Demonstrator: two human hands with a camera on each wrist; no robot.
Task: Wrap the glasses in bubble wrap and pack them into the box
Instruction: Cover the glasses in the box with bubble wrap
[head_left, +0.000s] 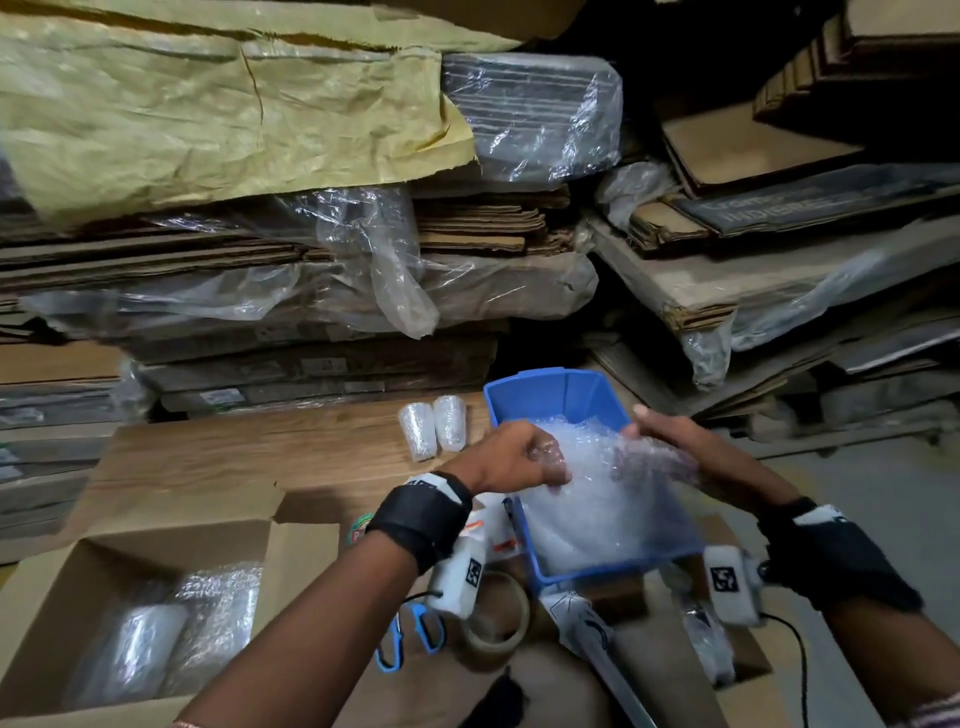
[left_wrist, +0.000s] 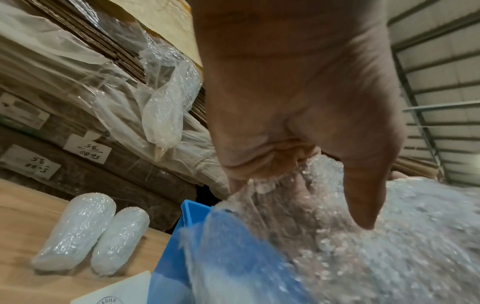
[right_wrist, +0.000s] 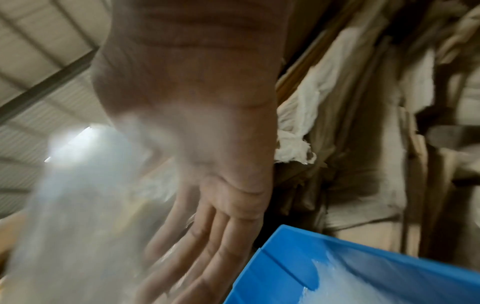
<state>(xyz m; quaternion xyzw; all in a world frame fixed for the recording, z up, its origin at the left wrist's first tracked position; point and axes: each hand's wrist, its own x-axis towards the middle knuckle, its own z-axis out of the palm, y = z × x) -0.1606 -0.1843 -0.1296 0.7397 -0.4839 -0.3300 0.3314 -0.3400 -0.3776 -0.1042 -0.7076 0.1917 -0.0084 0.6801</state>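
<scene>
A sheet of bubble wrap (head_left: 597, 499) hangs over a blue bin (head_left: 561, 389) on the wooden table. My left hand (head_left: 519, 457) grips the sheet's left edge with curled fingers. The left wrist view shows that hand (left_wrist: 298, 123) bunching the bubble wrap (left_wrist: 389, 236) above the bin (left_wrist: 192, 218). My right hand (head_left: 670, 447) lies behind the right side with straight fingers (right_wrist: 207, 236). Two wrapped glasses (head_left: 415, 431) (head_left: 451, 423) lie left of the bin. More wrapped glasses (head_left: 156, 639) sit in the open cardboard box (head_left: 291, 561) at the lower left.
Blue-handled scissors (head_left: 410, 639) and a roll of tape (head_left: 493, 618) lie near the table's front, beside a long grey tool (head_left: 587, 634). Tall stacks of flat cardboard (head_left: 311, 291) under plastic film wall in the far side and the right.
</scene>
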